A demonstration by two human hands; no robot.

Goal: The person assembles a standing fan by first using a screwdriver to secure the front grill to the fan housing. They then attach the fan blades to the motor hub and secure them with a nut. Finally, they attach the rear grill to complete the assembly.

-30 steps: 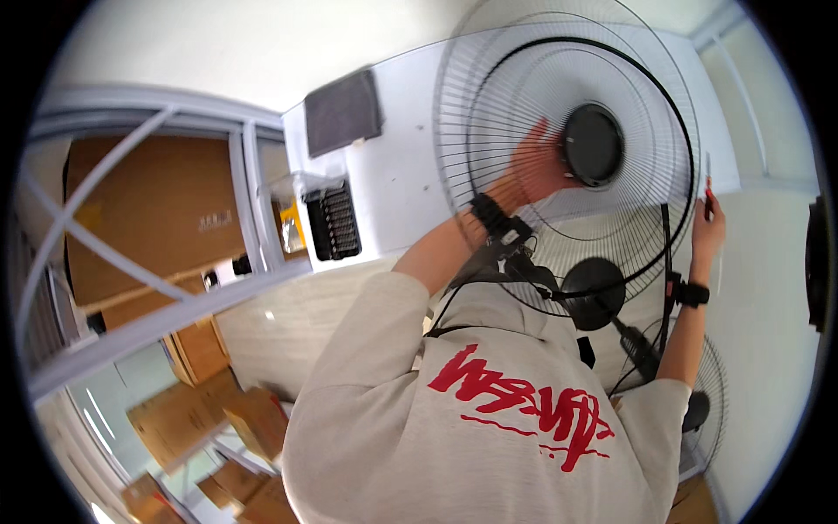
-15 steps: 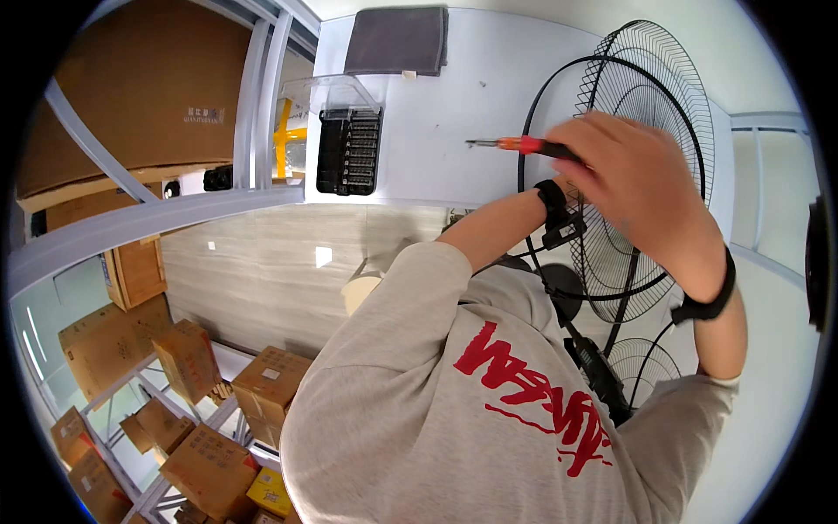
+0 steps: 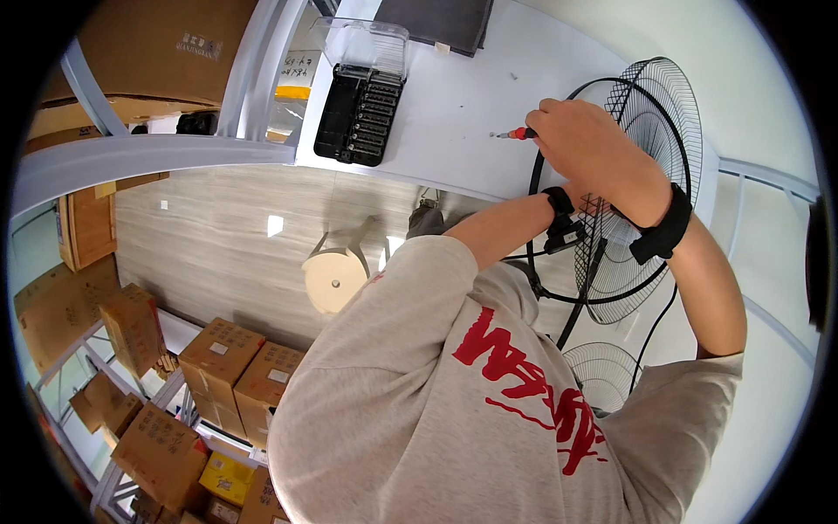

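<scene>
My right hand (image 3: 598,157) is closed round a red and black screwdriver (image 3: 522,134), its thin shaft pointing left over the white table. A tiny grey bit shows at the tip, too small to name. Under my right wrist, my left hand (image 3: 576,189) reaches to the fan; its fingers are hidden. A black wire fan guard (image 3: 668,92) stands tilted at the table's right end. A black hoop (image 3: 592,85) loops round it. Left on the table lies an open black case (image 3: 360,113) with rows of small pieces and a clear lid.
A dark grey folded cloth (image 3: 445,22) lies at the table's far edge. Grey metal racking (image 3: 157,166) runs along the left. Cardboard boxes (image 3: 218,367) are stacked at lower left. A beige round stool (image 3: 336,279) stands on the floor. A second wire guard (image 3: 602,375) is below the table.
My right hand has settled farther over the screwdriver's handle, covering more of it. The whole view has shifted, bringing the stool into sight. My left arm stays by the fan.
</scene>
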